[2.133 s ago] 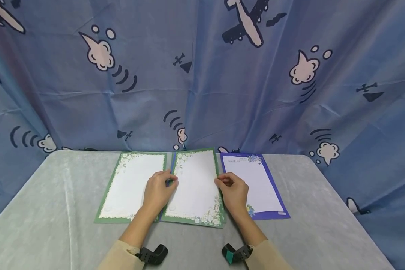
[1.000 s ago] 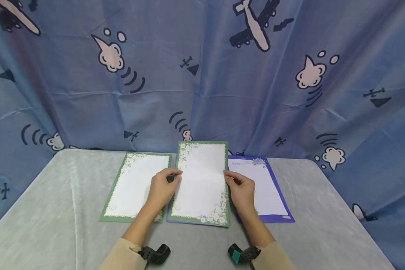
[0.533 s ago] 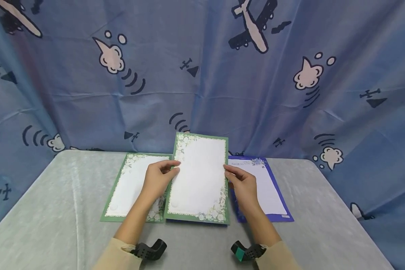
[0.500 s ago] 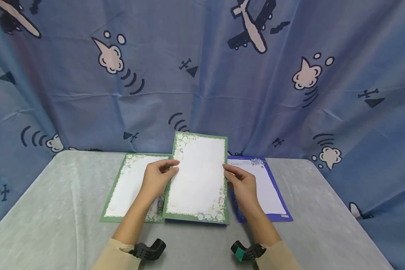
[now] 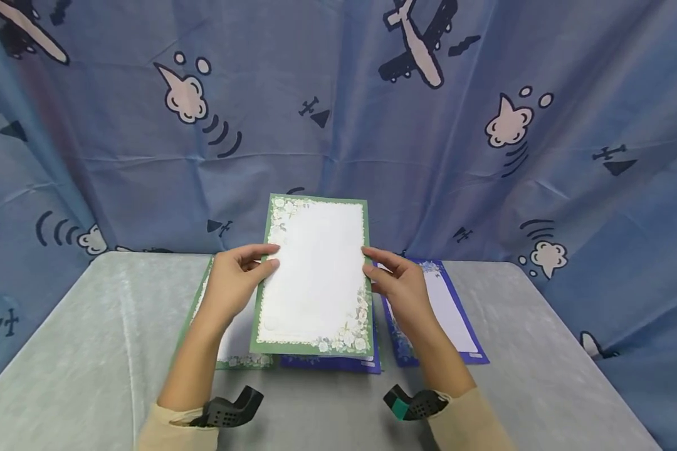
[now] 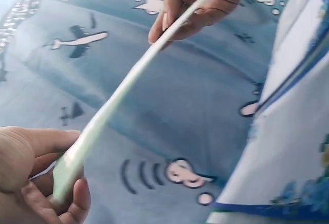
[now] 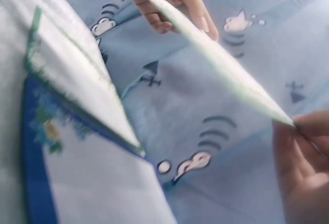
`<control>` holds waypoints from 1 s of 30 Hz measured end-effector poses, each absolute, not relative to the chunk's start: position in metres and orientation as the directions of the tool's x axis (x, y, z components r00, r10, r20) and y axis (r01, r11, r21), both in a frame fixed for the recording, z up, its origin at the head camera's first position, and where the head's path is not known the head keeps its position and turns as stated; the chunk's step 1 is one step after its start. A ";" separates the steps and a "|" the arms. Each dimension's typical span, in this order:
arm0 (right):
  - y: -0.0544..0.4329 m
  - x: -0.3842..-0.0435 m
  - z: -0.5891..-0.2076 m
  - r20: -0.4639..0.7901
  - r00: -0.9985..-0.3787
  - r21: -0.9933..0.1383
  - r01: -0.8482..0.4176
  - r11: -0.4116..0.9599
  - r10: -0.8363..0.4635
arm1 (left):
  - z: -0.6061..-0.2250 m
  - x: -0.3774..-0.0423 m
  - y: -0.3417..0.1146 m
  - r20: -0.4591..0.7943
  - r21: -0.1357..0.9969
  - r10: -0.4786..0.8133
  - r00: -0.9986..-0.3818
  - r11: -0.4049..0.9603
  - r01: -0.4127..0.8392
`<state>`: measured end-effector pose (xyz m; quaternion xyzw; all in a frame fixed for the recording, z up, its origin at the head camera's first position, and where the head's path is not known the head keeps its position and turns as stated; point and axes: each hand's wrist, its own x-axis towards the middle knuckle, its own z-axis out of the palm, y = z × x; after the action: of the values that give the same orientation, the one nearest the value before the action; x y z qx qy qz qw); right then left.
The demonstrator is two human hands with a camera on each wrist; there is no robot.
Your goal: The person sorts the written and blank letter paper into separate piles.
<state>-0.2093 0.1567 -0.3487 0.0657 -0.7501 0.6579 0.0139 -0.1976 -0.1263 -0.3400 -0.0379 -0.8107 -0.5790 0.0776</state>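
A sheet of green-bordered floral stationery paper [image 5: 316, 275] is held up above the table, tilted toward the head camera. My left hand [image 5: 234, 279] pinches its left edge between thumb and fingers. On the opposite edge, my right hand [image 5: 400, 285] pinches it likewise. Both wrist views show the sheet nearly edge-on, a thin strip between the two hands. Beneath it lies a purple-blue bordered sheet [image 5: 338, 363], mostly hidden in the head view; the right wrist view shows blue flowers on a blue-bordered sheet [image 7: 103, 183].
To the left a green-bordered sheet [image 5: 242, 341] lies partly behind my left arm. Another purple-bordered sheet [image 5: 457, 313] lies at the right, partly behind my right hand. The grey table [image 5: 118, 326] ends at a blue patterned curtain [image 5: 248, 125].
Both hands have lifted the green-bordered sheet off the middle pile, raising it and shifting it slightly left. More of the purple-blue sheet beneath now shows.
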 end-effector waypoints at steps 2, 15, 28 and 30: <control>0.149 -0.212 -0.342 0.118 -0.988 -0.981 -0.131 0.141 -0.101 | -0.333 -0.193 -0.134 0.174 0.927 -0.049 -0.984 0.345 0.147; 0.104 -0.223 -0.320 0.132 -0.951 -0.980 -0.167 0.108 -0.279 | -0.315 -0.180 -0.175 0.187 0.903 -0.191 -0.964 0.419 0.093; 0.069 -0.227 -0.354 0.116 -0.974 -0.986 -0.137 0.096 -0.197 | -0.326 -0.186 -0.195 0.148 0.884 -0.204 -0.968 0.466 0.037; 0.067 -0.227 -0.359 0.118 -0.978 -0.984 -0.139 0.115 -0.172 | -0.326 -0.188 -0.197 0.147 0.873 -0.178 -0.973 0.486 0.043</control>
<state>-0.2271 0.0673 -0.3586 0.1041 -0.7466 0.6570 -0.0126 -0.1875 -0.1965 -0.3259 0.0395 -0.8552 -0.5052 0.1092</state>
